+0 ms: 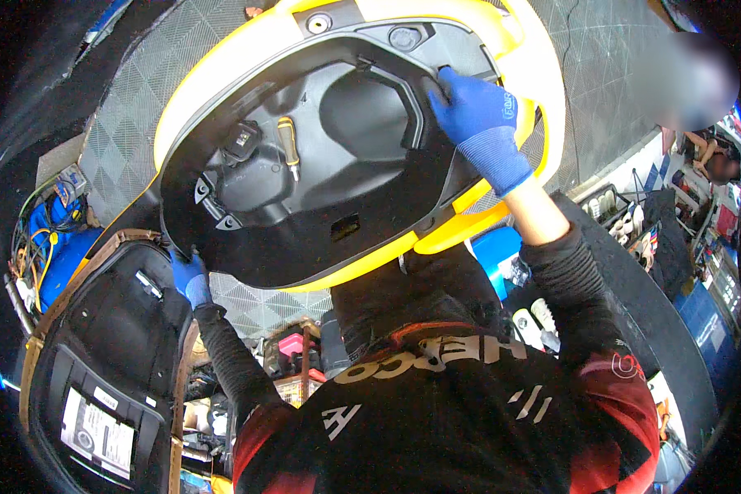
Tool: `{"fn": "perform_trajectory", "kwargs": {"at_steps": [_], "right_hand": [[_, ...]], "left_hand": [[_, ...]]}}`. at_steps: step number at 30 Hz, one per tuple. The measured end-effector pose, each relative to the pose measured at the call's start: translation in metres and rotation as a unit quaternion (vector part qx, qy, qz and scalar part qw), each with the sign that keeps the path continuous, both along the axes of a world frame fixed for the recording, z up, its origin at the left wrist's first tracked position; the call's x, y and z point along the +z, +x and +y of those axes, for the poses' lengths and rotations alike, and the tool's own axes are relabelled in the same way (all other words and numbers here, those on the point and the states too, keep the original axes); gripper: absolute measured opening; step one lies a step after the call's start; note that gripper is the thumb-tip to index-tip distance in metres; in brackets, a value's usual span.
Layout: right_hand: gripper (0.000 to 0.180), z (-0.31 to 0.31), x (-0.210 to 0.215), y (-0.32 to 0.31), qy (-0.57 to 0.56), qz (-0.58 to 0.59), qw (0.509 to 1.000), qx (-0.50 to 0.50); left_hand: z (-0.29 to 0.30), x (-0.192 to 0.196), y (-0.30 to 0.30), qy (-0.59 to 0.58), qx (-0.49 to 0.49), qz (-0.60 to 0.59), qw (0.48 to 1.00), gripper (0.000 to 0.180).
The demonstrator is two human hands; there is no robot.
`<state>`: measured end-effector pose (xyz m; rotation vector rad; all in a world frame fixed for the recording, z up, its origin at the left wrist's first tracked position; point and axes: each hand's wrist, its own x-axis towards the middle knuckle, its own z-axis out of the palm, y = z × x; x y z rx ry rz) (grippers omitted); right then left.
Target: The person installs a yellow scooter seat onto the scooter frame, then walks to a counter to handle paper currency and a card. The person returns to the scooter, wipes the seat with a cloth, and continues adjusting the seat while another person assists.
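Our black shirt with red side panels and pale lettering (pixel 436 412) fills the bottom of the view, closest to the camera. Beyond it, in the upper middle, sits a deep oval tub of black plastic (pixel 305 247), framed by glossy yellow body panels (pixel 198 74). Our right hand, in a blue knitted glove (pixel 490 119), holds the tub's upper right rim, its fingers bent over the edge. Our left hand, in a matching blue glove (pixel 191 276), is at the tub's lower left end; we cannot tell how tightly its fingers are closed. Inside the tub lie a screwdriver with a yellow-and-grey handle (pixel 288 142) and, just left of it, a small boxy black part (pixel 241 140). A dark hinge bracket with pale metal ends (pixel 214 206) sits at the tub's left end. Near our left hand we see a long black moulded panel with a brown edge (pixel 132 329), bearing a white printed sheet (pixel 97 432). Grey patterned flooring (pixel 140 107) spreads beyond the yellow panels.
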<state>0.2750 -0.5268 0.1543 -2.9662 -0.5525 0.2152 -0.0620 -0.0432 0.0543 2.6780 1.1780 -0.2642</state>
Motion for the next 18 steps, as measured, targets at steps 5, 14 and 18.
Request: {"fn": "perform_trajectory", "kwargs": {"at_steps": [5, 14, 18], "right_hand": [[0.026, -0.004, -0.020, -0.004, -0.007, -0.048, 0.999, 0.006], [0.036, -0.014, -0.027, -0.010, 0.104, -0.096, 0.990, 0.002], [0.035, -0.010, -0.023, -0.010, 0.039, -0.087, 0.995, -0.010]], "left_hand": [[0.004, 0.009, 0.004, 0.050, 0.003, 0.106, 0.993, 0.044], [0.018, 0.001, 0.027, 0.100, 0.037, 0.253, 0.962, 0.061], [0.022, 0.003, 0.020, 0.095, -0.010, 0.219, 0.971, 0.064]]}}
